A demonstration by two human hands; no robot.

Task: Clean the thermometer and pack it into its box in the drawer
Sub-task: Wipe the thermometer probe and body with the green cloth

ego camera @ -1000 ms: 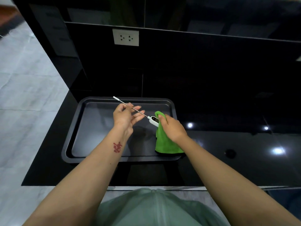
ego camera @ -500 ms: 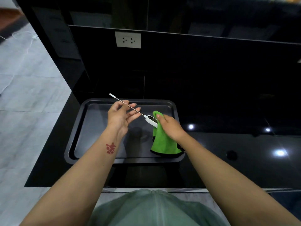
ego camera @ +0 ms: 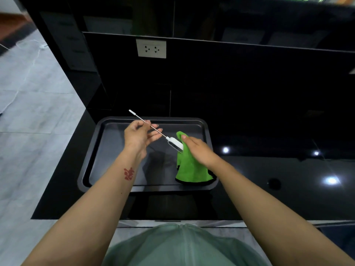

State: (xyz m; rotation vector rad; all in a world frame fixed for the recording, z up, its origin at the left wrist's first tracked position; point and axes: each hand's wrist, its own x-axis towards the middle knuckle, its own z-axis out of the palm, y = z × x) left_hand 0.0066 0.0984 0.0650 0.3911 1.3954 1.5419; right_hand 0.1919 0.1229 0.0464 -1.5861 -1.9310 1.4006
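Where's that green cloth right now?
In the head view, the green cloth hangs from the right hand over the right end of the dark tray, pressed against the thermometer body.

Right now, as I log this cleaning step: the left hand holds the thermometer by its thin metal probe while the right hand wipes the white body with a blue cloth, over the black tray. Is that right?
One detail is wrong: the cloth is green, not blue, as the head view shows. The rest stands: the left hand holds the thermometer by its probe, the right hand presses the cloth to its white body, over the black tray.

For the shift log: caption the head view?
Left hand steadies thermometer; right hand wipes it with green cloth above tray.
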